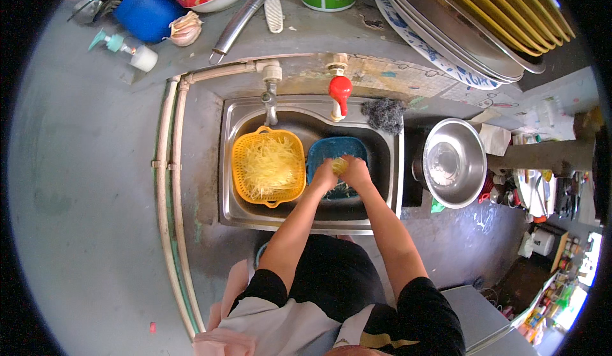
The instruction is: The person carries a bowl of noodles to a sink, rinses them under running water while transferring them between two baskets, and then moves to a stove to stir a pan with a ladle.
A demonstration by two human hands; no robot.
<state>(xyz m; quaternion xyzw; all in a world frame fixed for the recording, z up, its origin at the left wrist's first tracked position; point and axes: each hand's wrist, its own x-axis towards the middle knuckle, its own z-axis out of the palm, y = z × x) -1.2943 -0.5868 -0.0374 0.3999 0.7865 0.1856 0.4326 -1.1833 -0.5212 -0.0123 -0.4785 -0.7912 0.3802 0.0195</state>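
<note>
My left hand and my right hand meet over a blue plastic basin in the sink, closed together around a small clump of pale yellow shreds. Some bits of shreds lie in the basin below my wrists. To the left, a yellow plastic colander holds a heap of pale yellow shreds, which look like shredded potato. The fingertips are partly hidden by the hands.
The steel sink has a metal tap and a red-handled valve behind it. A dark scouring pad rests on its back right corner. A steel bowl stands at the right. Stacked plates and garlic are on the ledge.
</note>
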